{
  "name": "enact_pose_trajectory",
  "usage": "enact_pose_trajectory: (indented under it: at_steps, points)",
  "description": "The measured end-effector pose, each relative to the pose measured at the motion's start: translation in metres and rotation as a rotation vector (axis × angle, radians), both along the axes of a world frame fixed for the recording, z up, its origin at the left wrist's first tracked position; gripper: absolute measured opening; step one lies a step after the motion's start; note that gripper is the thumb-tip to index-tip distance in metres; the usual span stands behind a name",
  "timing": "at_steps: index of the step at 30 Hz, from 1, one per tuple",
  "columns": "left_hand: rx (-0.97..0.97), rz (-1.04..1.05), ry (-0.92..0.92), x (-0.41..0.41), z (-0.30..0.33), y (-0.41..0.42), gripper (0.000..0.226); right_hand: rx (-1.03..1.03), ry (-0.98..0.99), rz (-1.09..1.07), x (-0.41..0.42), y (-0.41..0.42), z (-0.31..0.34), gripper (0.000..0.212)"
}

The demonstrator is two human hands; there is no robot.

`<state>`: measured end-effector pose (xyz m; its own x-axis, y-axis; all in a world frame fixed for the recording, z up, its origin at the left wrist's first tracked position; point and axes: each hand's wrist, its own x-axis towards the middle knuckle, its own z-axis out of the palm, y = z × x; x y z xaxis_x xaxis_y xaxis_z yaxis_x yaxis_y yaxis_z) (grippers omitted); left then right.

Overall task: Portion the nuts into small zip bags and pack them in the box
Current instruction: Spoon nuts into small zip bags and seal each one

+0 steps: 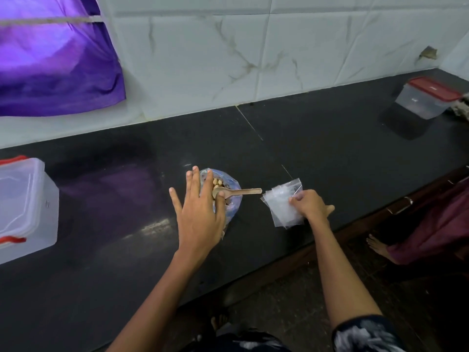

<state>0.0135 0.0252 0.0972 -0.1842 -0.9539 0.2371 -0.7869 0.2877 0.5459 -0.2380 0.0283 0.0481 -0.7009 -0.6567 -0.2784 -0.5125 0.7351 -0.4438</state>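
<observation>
A clear bluish plastic bag [232, 194] of pale nuts [217, 183] sits in the middle of the black counter [127, 199], with a wooden spoon [241, 192] lying across it, bowl in the nuts. My left hand [199, 209] hovers flat over the bag's left side with its fingers spread. A stack of small clear zip bags [281, 207] lies just right of the spoon. My right hand [308, 205] pinches the stack's right edge with curled fingers. A translucent box with red clips [22, 207] stands at the far left.
A second clear container with a red lid [429, 97] stands at the back right near the wall. Purple cloth [55, 62] hangs over the wall at top left. Another person's foot and maroon garment [418, 229] are beyond the counter's right edge.
</observation>
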Motion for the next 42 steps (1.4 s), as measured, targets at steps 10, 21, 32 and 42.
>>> enact_pose_trajectory:
  at_steps: [10, 21, 32, 42]
  points:
    - [0.004, 0.01, -0.009, 0.012, -0.003, -0.008, 0.051, -0.182, 0.063, -0.033, 0.008, 0.01, 0.015, 0.017]
    - [0.01, 0.032, 0.274, 0.06, 0.029, -0.024, 0.055, -0.456, -0.469, 0.487, 0.107, -0.017, 0.116, 0.005]
    - [0.12, 0.227, 0.574, 0.128, 0.022, -0.047, 0.015, -0.196, -0.454, 0.89, 0.229, -0.102, 0.078, 0.017]
    - [0.105, 0.51, 0.654, 0.132, -0.003, -0.067, 0.014, -0.389, -0.617, 0.669, 0.287, -0.103, 0.046, 0.027]
